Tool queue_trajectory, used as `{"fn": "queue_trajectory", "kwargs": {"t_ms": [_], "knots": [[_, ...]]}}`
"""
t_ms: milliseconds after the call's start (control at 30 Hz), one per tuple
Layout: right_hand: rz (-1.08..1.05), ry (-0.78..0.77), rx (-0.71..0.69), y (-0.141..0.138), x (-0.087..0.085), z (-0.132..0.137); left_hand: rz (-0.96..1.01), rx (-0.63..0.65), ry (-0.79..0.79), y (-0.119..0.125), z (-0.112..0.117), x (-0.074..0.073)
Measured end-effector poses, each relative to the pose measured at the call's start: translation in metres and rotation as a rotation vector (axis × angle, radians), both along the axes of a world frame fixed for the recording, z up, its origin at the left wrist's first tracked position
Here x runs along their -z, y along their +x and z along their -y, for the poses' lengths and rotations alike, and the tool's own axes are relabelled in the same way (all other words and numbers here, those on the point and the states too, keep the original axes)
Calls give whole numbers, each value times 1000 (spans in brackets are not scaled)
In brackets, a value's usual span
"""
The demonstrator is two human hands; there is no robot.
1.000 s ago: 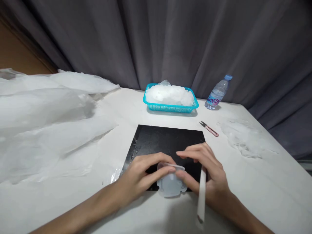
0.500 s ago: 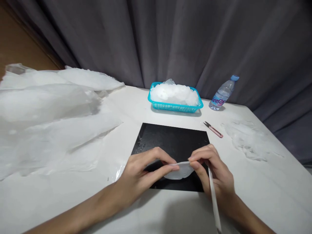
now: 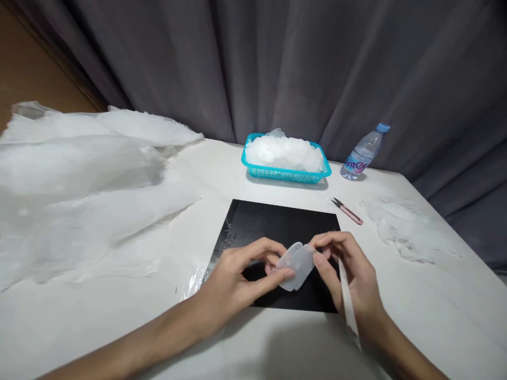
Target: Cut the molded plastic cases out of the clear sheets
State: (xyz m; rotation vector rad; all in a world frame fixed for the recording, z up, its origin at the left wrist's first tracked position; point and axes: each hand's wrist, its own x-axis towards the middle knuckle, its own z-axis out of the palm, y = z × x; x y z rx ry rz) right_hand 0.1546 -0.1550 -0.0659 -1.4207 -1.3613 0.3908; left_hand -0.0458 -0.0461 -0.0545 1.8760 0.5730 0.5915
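A thin, translucent white flat piece with rounded, notched edges (image 3: pixel 298 266) is held up over a black square mat (image 3: pixel 273 221). My left hand (image 3: pixel 249 269) pinches its left side, thumb in front and fingers behind. At its upper right edge, the thumb and forefinger of my right hand (image 3: pixel 348 269) are closed on it. A slim white tapered tool (image 3: pixel 347 301) is also tucked in my right hand, pointing down towards me; its kind is not clear.
Behind the mat stands a blue basket (image 3: pixel 285 174) heaped with white translucent pieces. To the right are thread snips (image 3: pixel 347 211), a water bottle (image 3: pixel 362 154) and a pile of thin white scraps (image 3: pixel 407 229). Large bags of white material (image 3: pixel 87 169) cover the left side.
The white piece has turned from nearly edge-on to showing its broad face, tilted up to the right. My left fingers have shifted behind it, and the tapered tool has swung slightly.
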Motion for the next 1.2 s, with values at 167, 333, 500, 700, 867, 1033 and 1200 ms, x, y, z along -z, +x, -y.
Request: {"fn": "queue_trajectory", "kwargs": {"t_ms": [167, 333, 500, 700, 867, 1033, 1200], "knots": [[207, 13, -159, 0, -11, -4, 9, 26, 181, 1, -1, -1], [217, 132, -167, -1, -11, -5, 0, -22, 189, -2, 4, 1], [216, 102, -145, 0, -10, 1, 86, -46, 140, -9, 6, 0], [201, 92, -144, -2, -7, 1, 144, -26, 182, -11, 6, 0], [190, 82, -149, 0, -6, 2, 156, -15, 204, -11, 6, 1], [185, 76, -149, -8, -5, 3, 148, 1, 258, -10, 6, 0], [176, 57, 281, 37, -8, -8, -110, -17, 340, -4, -8, -2]]}}
